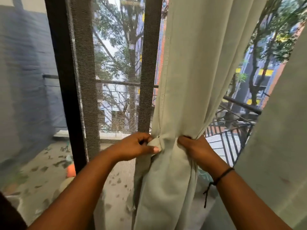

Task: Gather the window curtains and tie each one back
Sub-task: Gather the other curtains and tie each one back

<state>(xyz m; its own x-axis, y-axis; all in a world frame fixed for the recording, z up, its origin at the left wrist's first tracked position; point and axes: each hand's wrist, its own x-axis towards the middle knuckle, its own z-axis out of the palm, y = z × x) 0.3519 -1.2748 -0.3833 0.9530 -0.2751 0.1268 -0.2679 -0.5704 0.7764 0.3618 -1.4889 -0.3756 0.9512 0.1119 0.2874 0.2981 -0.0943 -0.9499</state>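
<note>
Balcony door setup here: dark door frame [66, 80] with a mesh screen [116, 72], trees and a metal railing [232, 130] outside, speckled floor [41, 171] below. The pale green curtain [191, 63] hangs just right of the screen, bunched in at the waist. A second curtain [282, 130] sits further right of it. Left hand [134, 145] pinches a fold at the gathered curtain's left edge, right hand [194, 145] grips its right side, fingers curled into the fabric. Black wrist thread [221, 176] on the right arm.
</note>
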